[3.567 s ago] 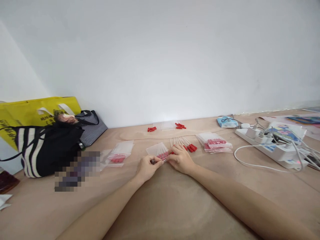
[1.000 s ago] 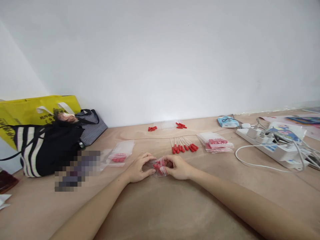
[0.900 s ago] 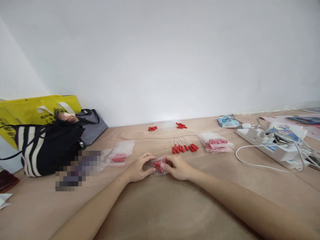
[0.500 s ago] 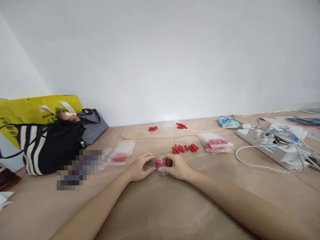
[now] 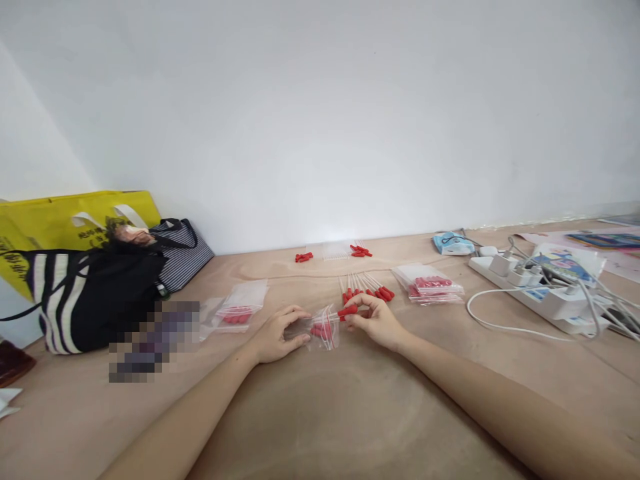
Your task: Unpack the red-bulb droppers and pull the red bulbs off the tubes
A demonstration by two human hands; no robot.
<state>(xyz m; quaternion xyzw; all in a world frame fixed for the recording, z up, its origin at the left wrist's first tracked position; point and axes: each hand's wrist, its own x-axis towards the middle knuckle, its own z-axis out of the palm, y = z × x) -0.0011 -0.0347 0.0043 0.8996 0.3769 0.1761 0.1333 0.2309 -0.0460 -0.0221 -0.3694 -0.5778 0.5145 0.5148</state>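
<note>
My left hand (image 5: 281,335) is curled with thumb and fingertips at the left edge of a small clear zip bag (image 5: 334,341), pinching it. Several red-tipped sticks lie inside the bag. At the bag's right-hand opening, my right hand (image 5: 376,325) pinches a red-tipped white stick (image 5: 347,311) by its red end, its thin stem pointing left into the bag mouth. Behind my right hand, a fan of loose red-tipped sticks (image 5: 371,285) rests on the table, red ends toward me.
Filled zip bags lie in a stack (image 5: 433,283) on the right and at the left (image 5: 243,303). More red pieces (image 5: 304,257) lie near the wall. A power strip (image 5: 533,293) with cables stands far right. A black bag (image 5: 105,300) and a yellow bag (image 5: 135,200) are at left.
My right hand has moved right, off the bag, and now shows a red-tipped stick in its fingers. The left hand stays at the bag. The view has shifted slightly.
</note>
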